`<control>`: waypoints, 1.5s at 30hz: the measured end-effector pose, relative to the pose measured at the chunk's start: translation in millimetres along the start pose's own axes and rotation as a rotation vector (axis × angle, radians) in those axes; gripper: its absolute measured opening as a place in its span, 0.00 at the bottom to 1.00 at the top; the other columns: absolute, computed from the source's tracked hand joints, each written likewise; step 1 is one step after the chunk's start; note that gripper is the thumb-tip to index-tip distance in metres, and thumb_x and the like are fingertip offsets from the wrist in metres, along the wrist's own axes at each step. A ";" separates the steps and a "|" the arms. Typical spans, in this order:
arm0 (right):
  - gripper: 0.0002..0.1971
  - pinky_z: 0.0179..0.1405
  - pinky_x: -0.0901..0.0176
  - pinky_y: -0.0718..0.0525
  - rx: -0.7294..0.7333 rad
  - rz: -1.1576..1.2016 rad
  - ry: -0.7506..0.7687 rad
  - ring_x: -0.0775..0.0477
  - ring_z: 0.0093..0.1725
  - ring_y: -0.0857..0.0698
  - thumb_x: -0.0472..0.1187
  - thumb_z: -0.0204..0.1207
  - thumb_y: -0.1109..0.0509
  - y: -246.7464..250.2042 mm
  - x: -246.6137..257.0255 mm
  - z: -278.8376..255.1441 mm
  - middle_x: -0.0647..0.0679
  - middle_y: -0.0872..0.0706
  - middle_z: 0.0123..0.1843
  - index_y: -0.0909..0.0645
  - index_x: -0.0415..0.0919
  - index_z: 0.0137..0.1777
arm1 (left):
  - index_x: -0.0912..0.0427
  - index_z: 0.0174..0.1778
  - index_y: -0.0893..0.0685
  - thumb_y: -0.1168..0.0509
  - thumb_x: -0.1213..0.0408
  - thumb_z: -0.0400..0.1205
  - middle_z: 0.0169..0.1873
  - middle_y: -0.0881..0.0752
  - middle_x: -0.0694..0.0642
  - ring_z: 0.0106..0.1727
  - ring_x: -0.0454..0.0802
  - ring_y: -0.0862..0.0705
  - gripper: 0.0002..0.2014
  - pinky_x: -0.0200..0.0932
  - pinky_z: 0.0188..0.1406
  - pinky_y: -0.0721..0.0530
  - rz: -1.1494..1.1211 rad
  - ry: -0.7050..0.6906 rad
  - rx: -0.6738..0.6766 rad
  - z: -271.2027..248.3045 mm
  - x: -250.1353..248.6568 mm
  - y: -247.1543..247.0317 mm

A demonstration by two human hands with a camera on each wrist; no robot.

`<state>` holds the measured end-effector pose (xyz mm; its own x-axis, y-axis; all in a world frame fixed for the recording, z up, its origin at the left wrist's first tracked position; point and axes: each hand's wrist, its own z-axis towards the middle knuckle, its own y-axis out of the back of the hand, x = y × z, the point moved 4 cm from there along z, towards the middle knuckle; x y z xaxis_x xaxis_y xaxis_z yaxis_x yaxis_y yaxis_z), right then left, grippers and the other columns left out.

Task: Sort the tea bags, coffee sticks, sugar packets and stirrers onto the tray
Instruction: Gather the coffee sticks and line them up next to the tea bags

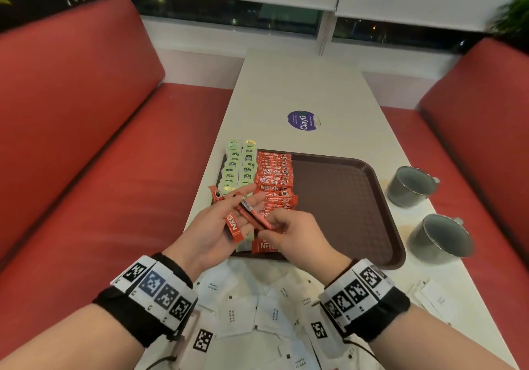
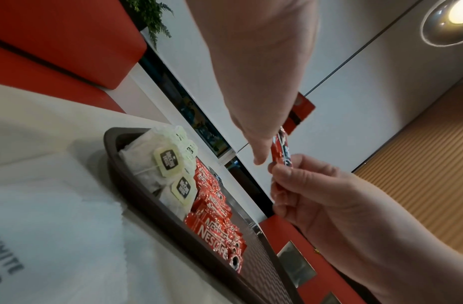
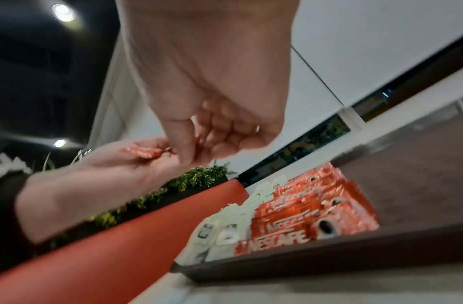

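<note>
Your left hand (image 1: pixel 213 228) lies palm-up, fingers straight, carrying a coffee stick (image 1: pixel 229 220); your right hand (image 1: pixel 294 233) pinches another stick (image 1: pixel 253 215) above the tray (image 1: pixel 369 169), at the bench's near-left edge

Left hand (image 1: pixel 215 226) lies palm-up, flat; right hand (image 1: pixel 294 238) pinches with curled fingers.

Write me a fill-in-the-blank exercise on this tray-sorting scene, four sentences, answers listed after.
1. The right hand pinches a red ____ stick.
2. On the brown tray, the tea bags lie to the ____ of the row of coffee sticks.
3. The white sugar packets still lie on the ____, not on the tray.
4. ____ grey metal mugs stand right of the tray.

Missing words: coffee; left; table; Two
</note>
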<state>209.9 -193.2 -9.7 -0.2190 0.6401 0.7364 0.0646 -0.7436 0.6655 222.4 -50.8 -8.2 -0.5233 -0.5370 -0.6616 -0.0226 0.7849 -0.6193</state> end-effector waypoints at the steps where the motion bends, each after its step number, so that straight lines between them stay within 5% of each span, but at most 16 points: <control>1: 0.06 0.35 0.58 0.22 -0.127 -0.129 0.116 0.58 0.33 0.20 0.38 0.71 0.25 8.5 1.0 -1.0 0.57 0.18 0.32 0.15 0.51 0.37 | 0.61 0.65 0.19 0.48 0.61 0.88 0.60 0.13 0.63 0.64 0.57 0.16 0.16 0.53 0.67 0.22 0.017 0.014 0.008 -1.0 -0.2 1.6; 5: 0.09 0.33 0.56 0.28 -0.411 -0.577 0.539 0.46 0.31 0.18 0.37 0.73 0.31 28.4 0.2 -14.7 0.49 0.15 0.36 0.10 0.42 0.47 | 0.63 0.62 0.16 0.40 0.60 0.83 0.55 0.12 0.67 0.57 0.66 0.13 0.16 0.55 0.57 0.14 0.160 0.103 0.039 -8.7 1.7 4.0; 9: 0.11 0.37 0.54 0.31 -0.407 -0.628 0.653 0.45 0.34 0.20 0.34 0.74 0.33 29.9 -6.0 -26.2 0.48 0.16 0.39 0.12 0.42 0.52 | 0.65 0.58 0.17 0.45 0.75 0.85 0.52 0.11 0.65 0.48 0.63 0.10 0.13 0.46 0.41 0.09 0.285 0.077 0.047 -12.1 7.0 3.3; 13: 0.17 0.43 0.51 0.20 -0.307 -0.376 0.429 0.47 0.46 0.20 0.34 0.68 0.41 30.6 -17.1 -25.6 0.47 0.16 0.47 0.16 0.41 0.54 | 0.63 0.58 0.17 0.48 0.77 0.86 0.54 0.13 0.63 0.49 0.59 0.10 0.15 0.42 0.40 0.10 0.445 -0.004 0.028 -11.3 7.3 3.0; 16: 0.21 0.54 0.61 0.22 -0.298 -0.120 0.180 0.54 0.52 0.21 0.37 0.66 0.45 41.4 -18.5 -25.4 0.54 0.16 0.48 0.14 0.39 0.52 | 0.60 0.57 0.17 0.47 0.75 0.87 0.57 0.15 0.60 0.51 0.57 0.10 0.14 0.43 0.44 0.10 0.560 -0.049 0.032 -11.6 6.7 2.7; 19: 0.15 0.60 0.62 0.24 -0.107 -0.096 0.018 0.57 0.57 0.21 0.41 0.75 0.33 38.1 -11.9 -19.6 0.65 0.20 0.48 0.15 0.46 0.61 | 0.57 0.57 0.17 0.47 0.74 0.87 0.59 0.16 0.61 0.51 0.55 0.10 0.15 0.43 0.46 0.11 0.620 -0.076 0.045 -10.8 9.3 2.9; 22: 0.13 0.60 0.60 0.22 0.020 -0.149 -0.019 0.56 0.54 0.19 0.45 0.75 0.26 27.0 -7.8 -15.6 0.66 0.21 0.45 0.14 0.51 0.60 | 0.57 0.58 0.17 0.47 0.73 0.87 0.58 0.15 0.62 0.51 0.55 0.10 0.15 0.43 0.47 0.11 0.632 -0.092 0.069 -10.9 12.4 2.1; 25: 0.09 0.51 0.67 0.23 -0.010 -0.111 -0.072 0.60 0.46 0.20 0.41 0.74 0.25 26.2 -12.4 -11.9 0.64 0.21 0.43 0.13 0.48 0.54 | 0.55 0.60 0.18 0.46 0.70 0.88 0.57 0.14 0.59 0.51 0.57 0.10 0.14 0.43 0.46 0.11 0.562 -0.090 0.061 -11.4 13.3 2.5; 27: 0.06 0.48 0.66 0.23 -0.026 -0.123 -0.109 0.60 0.43 0.20 0.41 0.74 0.25 26.4 -20.4 -10.1 0.62 0.19 0.41 0.13 0.48 0.49 | 0.54 0.62 0.19 0.45 0.65 0.88 0.53 0.14 0.56 0.42 0.56 0.10 0.12 0.44 0.40 0.11 0.497 -0.071 -0.003 -11.3 11.0 5.5; 30: 0.03 0.54 0.53 0.19 0.059 -0.186 -0.235 0.53 0.43 0.17 0.44 0.74 0.25 17.0 -39.0 -9.5 0.59 0.16 0.37 0.17 0.52 0.40 | 0.56 0.60 0.21 0.41 0.57 0.86 0.45 0.17 0.57 0.23 0.46 0.26 0.10 0.38 0.20 0.26 0.630 -0.070 -0.130 -7.8 6.3 19.7; 33: 0.05 0.63 0.48 0.22 0.188 -0.292 -0.359 0.51 0.49 0.17 0.47 0.75 0.27 5.3 -53.9 -12.0 0.60 0.18 0.40 0.21 0.56 0.40 | 0.57 0.58 0.25 0.40 0.58 0.85 0.38 0.22 0.56 0.22 0.45 0.38 0.09 0.36 0.17 0.41 0.661 -0.013 -0.176 -3.1 9.2 30.4; 39: 0.05 0.60 0.49 0.33 0.300 -0.470 -0.347 0.49 0.54 0.20 0.47 0.78 0.31 -7.4 -50.3 -6.5 0.57 0.14 0.49 0.15 0.51 0.46 | 0.60 0.49 0.27 0.47 0.62 0.88 0.36 0.21 0.58 0.24 0.47 0.32 0.07 0.38 0.19 0.33 0.427 0.066 -0.154 0.4 14.3 35.9; 45: 0.08 0.53 0.49 0.35 0.347 -0.710 -0.276 0.44 0.53 0.22 0.39 0.79 0.37 -16.3 -40.8 2.6 0.50 0.14 0.48 0.16 0.49 0.48 | 0.60 0.51 0.25 0.39 0.58 0.85 0.32 0.22 0.55 0.23 0.44 0.36 0.09 0.34 0.18 0.39 0.282 0.041 -0.115 -1.3 9.8 29.7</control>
<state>220.3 -206.8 -50.2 -0.0771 0.9918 0.1016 0.3071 -0.0734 0.9489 215.5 -32.3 -32.5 -0.5564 -0.2823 -0.7815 0.0332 0.9322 -0.3604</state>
